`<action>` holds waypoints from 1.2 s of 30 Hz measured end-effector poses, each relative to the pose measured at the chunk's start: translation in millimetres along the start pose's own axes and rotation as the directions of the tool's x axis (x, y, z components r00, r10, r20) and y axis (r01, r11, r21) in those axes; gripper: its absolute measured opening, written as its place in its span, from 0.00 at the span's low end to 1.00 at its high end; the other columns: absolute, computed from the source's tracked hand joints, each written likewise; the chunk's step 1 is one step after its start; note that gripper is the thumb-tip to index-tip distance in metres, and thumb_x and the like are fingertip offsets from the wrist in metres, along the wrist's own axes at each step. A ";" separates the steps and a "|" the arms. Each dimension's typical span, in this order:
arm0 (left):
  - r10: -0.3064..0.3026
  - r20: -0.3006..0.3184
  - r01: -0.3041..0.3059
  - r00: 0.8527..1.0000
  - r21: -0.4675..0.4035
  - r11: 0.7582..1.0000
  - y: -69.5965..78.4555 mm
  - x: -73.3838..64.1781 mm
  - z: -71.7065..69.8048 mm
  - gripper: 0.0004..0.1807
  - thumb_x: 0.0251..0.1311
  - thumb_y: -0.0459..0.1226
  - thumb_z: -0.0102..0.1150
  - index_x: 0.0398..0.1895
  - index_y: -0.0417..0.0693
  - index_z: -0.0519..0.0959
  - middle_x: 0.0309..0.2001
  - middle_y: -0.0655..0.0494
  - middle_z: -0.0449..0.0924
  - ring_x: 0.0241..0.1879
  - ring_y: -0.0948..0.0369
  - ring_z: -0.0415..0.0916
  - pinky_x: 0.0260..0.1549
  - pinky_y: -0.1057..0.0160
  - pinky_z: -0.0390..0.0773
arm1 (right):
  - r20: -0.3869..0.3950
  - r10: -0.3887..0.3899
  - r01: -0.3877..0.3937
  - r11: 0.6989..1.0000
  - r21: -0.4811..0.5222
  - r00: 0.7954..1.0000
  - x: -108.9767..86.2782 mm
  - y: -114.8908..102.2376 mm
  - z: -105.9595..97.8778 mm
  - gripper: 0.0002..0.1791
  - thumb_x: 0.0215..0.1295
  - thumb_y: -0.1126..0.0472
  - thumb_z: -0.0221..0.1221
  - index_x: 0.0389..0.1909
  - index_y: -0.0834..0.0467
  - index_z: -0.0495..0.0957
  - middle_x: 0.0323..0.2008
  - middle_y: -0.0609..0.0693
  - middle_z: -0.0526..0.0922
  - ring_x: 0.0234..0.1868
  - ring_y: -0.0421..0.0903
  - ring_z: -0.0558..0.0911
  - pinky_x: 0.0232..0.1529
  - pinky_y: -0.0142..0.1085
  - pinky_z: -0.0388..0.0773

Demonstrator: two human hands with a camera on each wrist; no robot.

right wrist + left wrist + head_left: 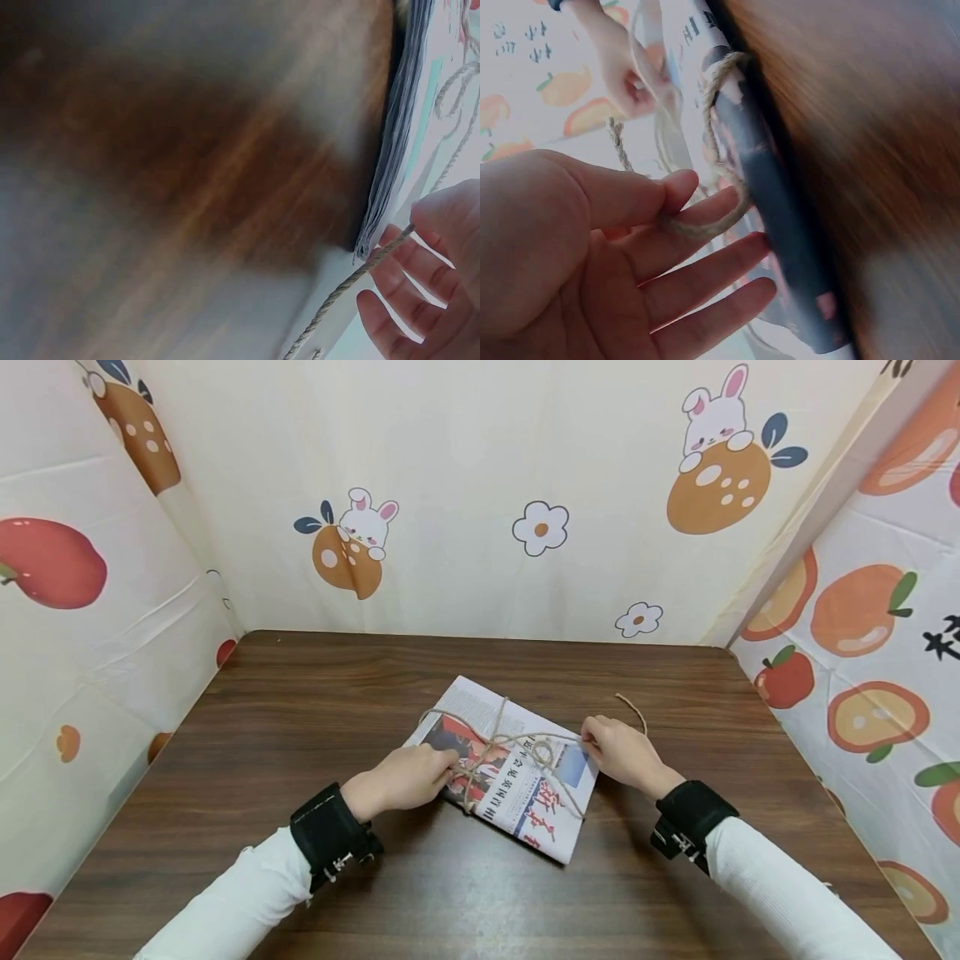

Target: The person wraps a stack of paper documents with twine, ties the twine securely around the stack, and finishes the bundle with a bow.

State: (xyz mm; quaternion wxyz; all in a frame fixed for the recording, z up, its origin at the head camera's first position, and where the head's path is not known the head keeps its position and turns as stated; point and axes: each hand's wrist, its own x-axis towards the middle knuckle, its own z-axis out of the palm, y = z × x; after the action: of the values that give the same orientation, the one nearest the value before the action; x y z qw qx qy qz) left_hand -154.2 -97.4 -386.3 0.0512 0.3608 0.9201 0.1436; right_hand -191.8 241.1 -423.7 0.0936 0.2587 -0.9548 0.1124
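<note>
A stack of folded newspaper (517, 785) lies at an angle on the table, with beige twine (491, 742) crossing over its top. Near its left edge, my left hand (412, 777) pinches a piece of twine between thumb and index finger. The left wrist view shows this twine (724, 221) bent in a small loop past the fingertips, the other fingers loosely extended. My right hand (624, 752) is at the stack's right corner, pinching another length of twine (337, 289) whose free end trails beyond the hand. A loose curl of twine lies on the paper between both hands.
The dark wood-grain table (300, 710) reaches back to a cream curtain (465, 460) printed with rabbits and flowers. Fruit-patterned cloth (877, 693) hangs along the right side, and similar cloth (97, 677) along the left. Black camera straps circle both wrists.
</note>
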 end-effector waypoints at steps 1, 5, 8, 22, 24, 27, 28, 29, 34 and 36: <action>-0.011 -0.009 0.011 1.000 0.006 1.000 -3.3 0.6 0.1 0.07 0.61 0.33 0.50 0.25 0.49 0.70 0.14 0.63 0.61 0.15 0.67 0.59 0.15 0.67 0.60 | 0.001 -0.005 0.005 1.000 0.000 1.000 -1.0 -1.1 -0.1 0.07 0.55 0.65 0.62 0.29 0.55 0.72 0.26 0.46 0.73 0.24 0.41 0.71 0.25 0.35 0.68; -0.053 -0.032 0.053 0.998 0.021 0.998 -15.1 4.0 0.0 0.07 0.61 0.33 0.50 0.25 0.49 0.69 0.15 0.61 0.62 0.16 0.66 0.61 0.16 0.66 0.61 | 0.005 -0.021 0.021 1.000 -0.005 1.000 -4.4 -7.0 0.3 0.07 0.54 0.66 0.61 0.29 0.54 0.72 0.24 0.44 0.72 0.22 0.39 0.69 0.22 0.34 0.67; -0.084 -0.030 0.085 0.996 0.024 0.996 -22.6 8.2 -0.9 0.07 0.61 0.34 0.49 0.25 0.50 0.69 0.17 0.61 0.64 0.18 0.65 0.63 0.17 0.65 0.62 | 0.016 -0.026 0.027 1.000 -0.008 1.000 -7.6 -12.1 2.2 0.06 0.54 0.66 0.60 0.30 0.54 0.72 0.23 0.43 0.73 0.21 0.38 0.69 0.21 0.33 0.66; -0.081 -0.043 0.084 0.996 0.050 0.995 -48.8 36.6 -1.0 0.05 0.64 0.35 0.48 0.29 0.48 0.70 0.17 0.60 0.65 0.16 0.64 0.63 0.16 0.66 0.61 | 0.034 -0.034 0.033 0.999 0.014 0.999 -21.2 -35.9 9.1 0.07 0.55 0.64 0.60 0.27 0.53 0.71 0.20 0.40 0.68 0.19 0.35 0.65 0.19 0.29 0.62; -0.086 -0.032 0.088 0.996 0.055 0.995 -50.2 41.2 -0.3 0.04 0.64 0.36 0.48 0.34 0.47 0.73 0.17 0.60 0.66 0.16 0.64 0.64 0.17 0.66 0.61 | 0.046 -0.031 0.030 0.999 0.023 0.998 -22.1 -38.8 10.2 0.07 0.56 0.64 0.60 0.26 0.52 0.70 0.19 0.40 0.67 0.19 0.35 0.64 0.18 0.28 0.61; -0.092 -0.016 0.092 0.996 0.049 0.995 -50.1 47.5 -0.5 0.05 0.64 0.36 0.49 0.37 0.46 0.75 0.18 0.59 0.67 0.17 0.63 0.64 0.18 0.66 0.62 | 0.055 -0.027 0.026 0.999 0.025 0.998 -23.1 -42.1 12.4 0.07 0.56 0.63 0.60 0.25 0.52 0.70 0.19 0.39 0.67 0.18 0.34 0.64 0.18 0.28 0.61; -0.094 -0.010 0.095 0.995 0.045 0.994 -49.8 49.5 -0.8 0.05 0.64 0.36 0.49 0.37 0.46 0.75 0.18 0.59 0.67 0.18 0.63 0.65 0.19 0.66 0.62 | 0.057 -0.028 0.026 0.999 0.027 0.998 -23.5 -43.3 12.8 0.07 0.56 0.62 0.60 0.25 0.51 0.70 0.18 0.39 0.67 0.18 0.34 0.64 0.18 0.28 0.61; -0.095 -0.005 0.095 0.995 0.039 0.995 -49.5 51.4 -1.1 0.05 0.64 0.36 0.49 0.36 0.46 0.75 0.18 0.59 0.67 0.18 0.63 0.65 0.19 0.66 0.62 | 0.061 -0.029 0.028 0.999 0.028 0.998 -23.6 -44.6 13.2 0.07 0.57 0.62 0.60 0.25 0.51 0.70 0.18 0.39 0.67 0.18 0.34 0.64 0.18 0.28 0.60; -0.108 0.017 0.107 0.994 0.008 0.994 -50.7 60.3 -0.7 0.06 0.65 0.36 0.48 0.32 0.48 0.73 0.19 0.59 0.68 0.19 0.63 0.66 0.19 0.67 0.62 | 0.071 -0.061 0.059 0.998 0.036 0.996 -23.9 -52.9 14.1 0.07 0.57 0.60 0.59 0.24 0.51 0.71 0.18 0.38 0.66 0.18 0.33 0.63 0.17 0.27 0.60; -0.109 0.021 0.109 0.994 0.002 0.994 -51.9 63.0 -0.1 0.06 0.65 0.36 0.47 0.31 0.48 0.73 0.20 0.59 0.68 0.19 0.63 0.66 0.20 0.67 0.62 | 0.064 -0.076 0.073 0.997 0.039 0.995 -24.4 -55.5 14.5 0.07 0.57 0.60 0.60 0.24 0.51 0.70 0.17 0.37 0.65 0.17 0.32 0.63 0.17 0.26 0.59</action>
State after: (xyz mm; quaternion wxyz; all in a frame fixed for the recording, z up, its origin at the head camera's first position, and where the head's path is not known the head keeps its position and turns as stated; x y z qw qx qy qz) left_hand -234.2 -90.9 -401.3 0.0684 0.3116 0.9379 0.1364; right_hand -144.3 202.1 -434.2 0.0618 0.2993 -0.9448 0.1180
